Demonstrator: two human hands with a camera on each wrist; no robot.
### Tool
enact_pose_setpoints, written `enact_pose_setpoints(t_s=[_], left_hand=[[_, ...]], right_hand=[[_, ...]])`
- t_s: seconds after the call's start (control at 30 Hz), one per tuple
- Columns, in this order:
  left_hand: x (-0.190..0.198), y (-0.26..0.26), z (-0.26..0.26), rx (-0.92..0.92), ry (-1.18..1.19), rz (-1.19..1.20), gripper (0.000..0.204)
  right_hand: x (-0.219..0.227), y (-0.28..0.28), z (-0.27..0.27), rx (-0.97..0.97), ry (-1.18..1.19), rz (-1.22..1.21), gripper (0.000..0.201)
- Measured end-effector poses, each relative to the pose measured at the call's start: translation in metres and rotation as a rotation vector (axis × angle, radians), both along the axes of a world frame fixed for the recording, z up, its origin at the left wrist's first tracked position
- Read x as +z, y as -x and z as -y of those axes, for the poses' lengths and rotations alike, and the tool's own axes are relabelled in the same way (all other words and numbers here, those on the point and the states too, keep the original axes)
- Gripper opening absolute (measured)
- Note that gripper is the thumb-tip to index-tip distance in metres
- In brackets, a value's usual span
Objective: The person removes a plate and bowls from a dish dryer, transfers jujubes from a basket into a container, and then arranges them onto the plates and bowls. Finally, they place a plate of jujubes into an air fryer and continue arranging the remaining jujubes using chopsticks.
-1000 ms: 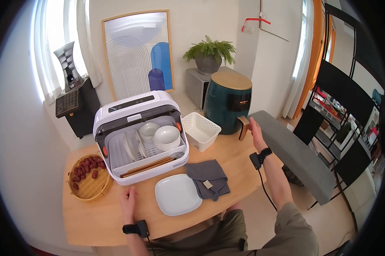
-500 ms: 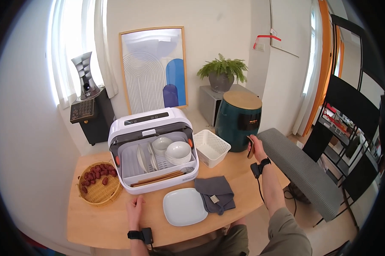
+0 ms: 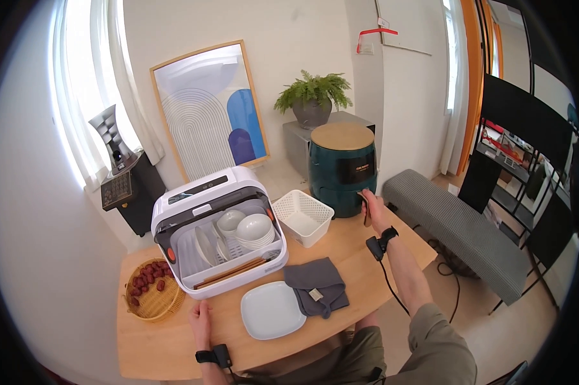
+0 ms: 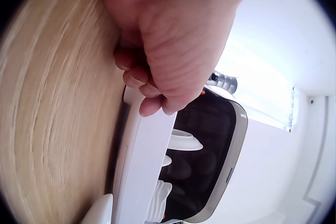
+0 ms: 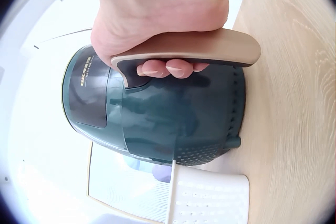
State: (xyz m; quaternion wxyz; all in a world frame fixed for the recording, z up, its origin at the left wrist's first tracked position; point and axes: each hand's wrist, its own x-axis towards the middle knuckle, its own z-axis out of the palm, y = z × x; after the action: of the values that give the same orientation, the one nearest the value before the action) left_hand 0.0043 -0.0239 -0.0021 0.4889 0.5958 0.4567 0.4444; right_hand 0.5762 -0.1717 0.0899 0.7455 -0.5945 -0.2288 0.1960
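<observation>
A dark green appliance (image 3: pixel 343 154) with a wooden-coloured lid stands at the back right of the table. My right hand (image 3: pixel 375 210) grips its upright handle; in the right wrist view the fingers of that hand (image 5: pixel 163 14) wrap behind the brown handle (image 5: pixel 231 48), against the green body (image 5: pixel 173 111). My left hand (image 3: pixel 201 324) rests on the table in front of the white dish cabinet (image 3: pixel 238 279), holding nothing. Loosely curled fingers of the left hand (image 4: pixel 173 40) show beside the cabinet's white front edge (image 4: pixel 142 155) in the left wrist view.
A white perforated basket (image 3: pixel 305 228) stands between cabinet and appliance. Nearer lie a pale square plate (image 3: pixel 272 311) and a folded grey cloth (image 3: pixel 318 282). A wicker basket (image 3: pixel 155 305) of red fruit is at left, a grey bench (image 3: pixel 453 231) at right.
My right hand's fingers, straight beside the handle a second earlier, are now curled round it. My left hand has stayed by the cabinet's front. The head view has shifted.
</observation>
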Motion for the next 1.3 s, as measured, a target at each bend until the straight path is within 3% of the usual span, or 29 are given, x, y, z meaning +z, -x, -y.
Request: enact_pose_setpoints(t_s=[0.13,0.23,0.37,0.93,1.3], left_hand=[[-0.023,0.004,-0.013,0.028,-0.002,0.041,0.037],[-0.002,-0.004,-0.001,0.021,0.047,0.033,0.037],[-0.012,-0.001,-0.007,0.014,-0.054,0.027,0.037],[-0.013,-0.002,-0.005,0.037,-0.046,0.060,0.036],[-0.015,0.000,-0.009,-0.034,0.003,0.014,0.031]], right_hand=[[-0.004,-0.003,0.014,-0.006,-0.022,0.000,0.044],[-0.010,0.000,0.030,-0.037,-0.016,-0.007,0.044],[-0.009,0.007,0.045,-0.026,-0.029,0.002,0.043],[-0.002,0.031,0.130,-0.107,-0.125,-0.087,0.036],[-0.013,0.050,0.199,-0.141,-0.049,-0.052,0.039]])
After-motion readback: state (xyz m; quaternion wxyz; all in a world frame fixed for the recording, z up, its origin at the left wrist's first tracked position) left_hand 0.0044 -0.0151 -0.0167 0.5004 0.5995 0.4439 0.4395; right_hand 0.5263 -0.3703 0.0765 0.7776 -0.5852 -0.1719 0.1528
